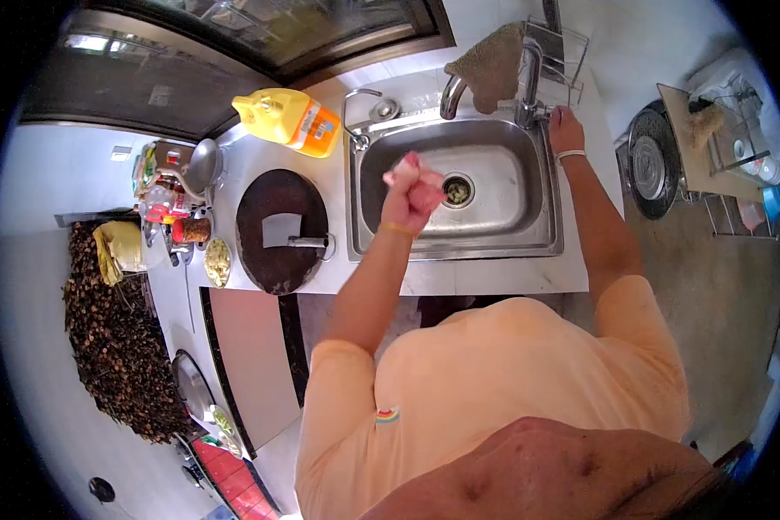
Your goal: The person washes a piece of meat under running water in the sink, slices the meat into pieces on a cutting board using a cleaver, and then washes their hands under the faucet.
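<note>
Over the left part of the steel sink, my left hand is closed on a piece of raw meat, pink and pale. My right hand is at the faucet, its fingers closed by the handle at the sink's right rear corner; the handle is mostly hidden. A brown-grey cloth hangs over the faucet's spout. Some greenish-yellow bits lie in the drain below and right of the meat.
Left of the sink, a cleaver lies on a round dark chopping board. Behind it stands a yellow jug. A small dish of chopped pale food, a ladle and seasoning jars are farther left. A slim second tap rises at the sink's left rear corner.
</note>
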`<state>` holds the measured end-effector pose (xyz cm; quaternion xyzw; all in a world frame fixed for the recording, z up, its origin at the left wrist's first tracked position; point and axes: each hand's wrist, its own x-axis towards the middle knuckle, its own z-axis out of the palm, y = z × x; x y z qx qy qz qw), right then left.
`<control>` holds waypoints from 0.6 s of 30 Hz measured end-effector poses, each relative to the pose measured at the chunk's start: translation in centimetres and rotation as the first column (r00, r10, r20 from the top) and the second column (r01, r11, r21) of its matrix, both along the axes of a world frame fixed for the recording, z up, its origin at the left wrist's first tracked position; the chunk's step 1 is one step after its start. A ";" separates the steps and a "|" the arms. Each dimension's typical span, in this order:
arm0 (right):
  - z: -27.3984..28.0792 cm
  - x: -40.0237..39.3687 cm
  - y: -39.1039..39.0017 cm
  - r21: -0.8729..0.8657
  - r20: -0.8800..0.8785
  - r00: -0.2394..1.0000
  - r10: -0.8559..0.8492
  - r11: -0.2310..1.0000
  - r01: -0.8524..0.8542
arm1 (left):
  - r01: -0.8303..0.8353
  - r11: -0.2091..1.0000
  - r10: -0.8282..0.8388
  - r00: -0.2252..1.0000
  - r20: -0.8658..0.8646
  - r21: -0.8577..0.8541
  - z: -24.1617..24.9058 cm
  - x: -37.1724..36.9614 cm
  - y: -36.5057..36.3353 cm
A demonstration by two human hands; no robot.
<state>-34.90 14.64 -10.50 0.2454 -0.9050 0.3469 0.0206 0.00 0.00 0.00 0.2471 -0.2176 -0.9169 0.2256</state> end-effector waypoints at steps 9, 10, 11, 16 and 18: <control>-0.2 -0.2 0.3 -0.154 -0.027 0.998 0.063 0.986 -0.066 | 0.036 0.999 -0.037 0.995 0.097 0.009 -4.4 -10.9 -4.3; -0.2 -0.2 0.2 -0.139 0.014 0.998 0.056 0.989 -0.054 | 0.060 0.985 -0.050 0.997 -0.064 0.162 -6.0 -11.6 -5.0; 0.0 -0.3 0.0 -0.127 0.052 0.997 0.049 0.991 -0.042 | 0.064 0.985 -0.053 0.996 -0.067 0.159 -7.5 -12.1 -5.6; -2.6 0.0 0.0 -0.180 0.186 0.983 0.003 0.983 0.031 | 0.093 0.987 -0.062 0.974 0.220 -0.131 -7.2 -14.0 -4.8; -2.8 2.5 -0.1 -0.224 0.308 0.951 -0.037 0.968 0.111 | 0.026 0.996 -0.005 0.972 0.236 -0.082 -7.1 -14.6 -3.9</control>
